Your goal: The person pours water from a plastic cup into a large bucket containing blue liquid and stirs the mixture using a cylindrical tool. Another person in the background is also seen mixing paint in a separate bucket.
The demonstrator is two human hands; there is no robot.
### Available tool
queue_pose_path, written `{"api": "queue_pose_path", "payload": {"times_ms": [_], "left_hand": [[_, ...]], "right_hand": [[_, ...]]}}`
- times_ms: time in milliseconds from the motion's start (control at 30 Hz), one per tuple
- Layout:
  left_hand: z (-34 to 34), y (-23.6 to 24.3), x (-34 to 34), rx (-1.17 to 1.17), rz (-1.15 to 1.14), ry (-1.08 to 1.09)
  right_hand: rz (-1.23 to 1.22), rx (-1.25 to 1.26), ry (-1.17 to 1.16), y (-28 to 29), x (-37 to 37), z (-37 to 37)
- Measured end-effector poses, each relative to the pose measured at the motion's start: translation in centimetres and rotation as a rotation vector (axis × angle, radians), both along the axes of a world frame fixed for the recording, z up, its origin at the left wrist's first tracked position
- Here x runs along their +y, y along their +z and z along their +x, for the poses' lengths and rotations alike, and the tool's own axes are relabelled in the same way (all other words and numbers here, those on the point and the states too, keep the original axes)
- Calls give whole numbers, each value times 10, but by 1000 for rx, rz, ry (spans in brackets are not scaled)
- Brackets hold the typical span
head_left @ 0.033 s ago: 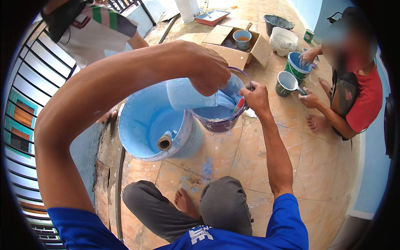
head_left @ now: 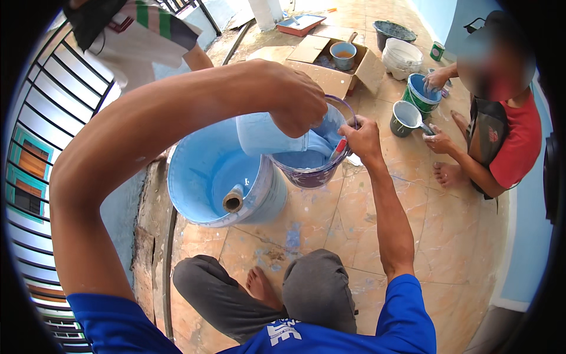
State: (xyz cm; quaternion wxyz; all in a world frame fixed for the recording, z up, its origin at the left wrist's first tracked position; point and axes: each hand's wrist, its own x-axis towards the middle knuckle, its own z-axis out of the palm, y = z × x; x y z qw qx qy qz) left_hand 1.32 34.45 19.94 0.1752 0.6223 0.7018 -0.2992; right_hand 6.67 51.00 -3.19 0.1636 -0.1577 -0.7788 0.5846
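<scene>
My left hand [head_left: 298, 105] is closed on a paint-coated light blue dipper [head_left: 265, 135], its handle hidden by my fingers. Tipped over the purple pail [head_left: 312, 178], the dipper lets light blue paint [head_left: 319, 144] run into it. With my right hand [head_left: 362, 140] I pinch the pail's right rim by its raised purple handle. A tool with a red and white handle [head_left: 340, 147] leans at that rim, close to my thumb. Left of the pail stands a large light blue bucket [head_left: 268, 197] with paint in the bottom and a hollow stick [head_left: 233, 200] resting inside.
A seated co-worker in a red shirt [head_left: 519, 141] holds a dark dipper [head_left: 402, 121] beside a green bucket [head_left: 421, 97]. Ahead lies an open carton [head_left: 368, 68] with a saucepan [head_left: 343, 54]. White tubs [head_left: 402, 58] and a red paint tray [head_left: 300, 25] stand farther off. Another person [head_left: 141, 44] is at left.
The person at the far left has shifted slightly, and the foot seen beside the large bucket has moved. My hands, the dipper and the pail hold almost the same place.
</scene>
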Motion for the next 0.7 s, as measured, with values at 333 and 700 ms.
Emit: {"api": "queue_pose_path", "payload": {"times_ms": [333, 700], "left_hand": [[8, -46, 7, 170, -67, -88], [33, -74, 19, 358, -186, -291]], "right_hand": [[-56, -28, -16, 9, -11, 9], [-52, -8, -14, 4, -7, 12]]}}
